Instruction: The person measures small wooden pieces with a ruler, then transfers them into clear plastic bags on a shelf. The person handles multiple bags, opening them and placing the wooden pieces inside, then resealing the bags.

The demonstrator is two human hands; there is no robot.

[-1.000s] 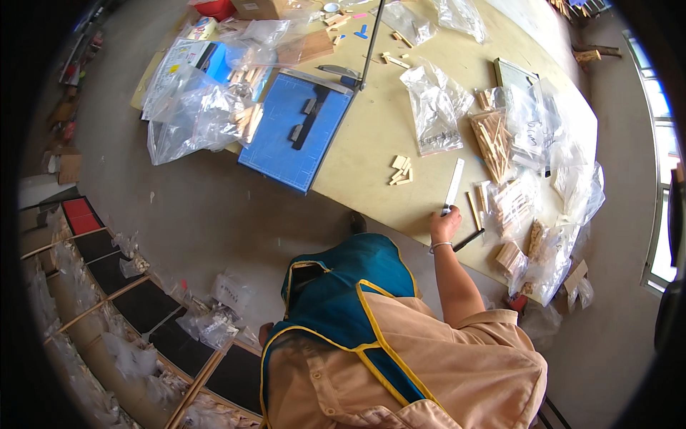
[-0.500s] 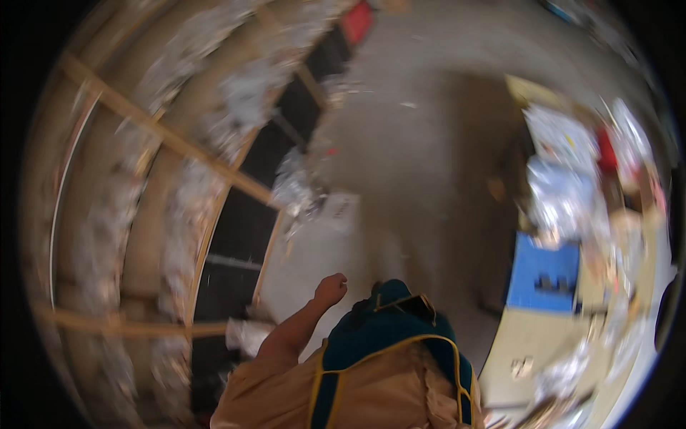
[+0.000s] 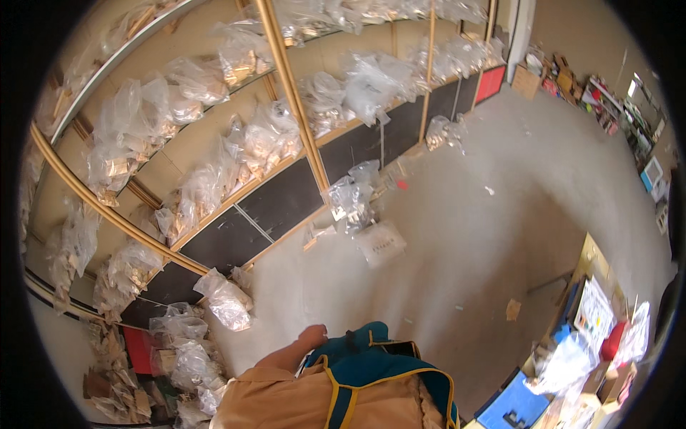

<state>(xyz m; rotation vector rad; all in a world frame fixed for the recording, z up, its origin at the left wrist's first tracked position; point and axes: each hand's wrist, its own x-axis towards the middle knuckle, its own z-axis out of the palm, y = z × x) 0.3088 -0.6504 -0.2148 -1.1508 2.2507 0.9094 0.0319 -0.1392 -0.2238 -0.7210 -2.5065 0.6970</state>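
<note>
My left hand (image 3: 313, 335) hangs low by my body, beside the front of a teal apron (image 3: 379, 361) with yellow edging. Its back faces up and the fingers are tucked out of sight, so I cannot see whether it holds anything. Under the apron I wear a tan top (image 3: 275, 397). My right hand does not show. Nearest my left hand on the floor lies a filled clear plastic bag (image 3: 227, 300), well apart from it.
Shelves on the left carry several clear bags (image 3: 371, 86) of wooden pieces above black panels (image 3: 279, 200). More bags (image 3: 350, 196) and a flat pale package (image 3: 380, 243) lie on the floor (image 3: 443, 214). A cluttered table with a blue case (image 3: 514, 404) stands at right.
My view has swung left; the shelves now fill more of it and the table has slid to the lower right. My left hand still hangs beside the apron.
</note>
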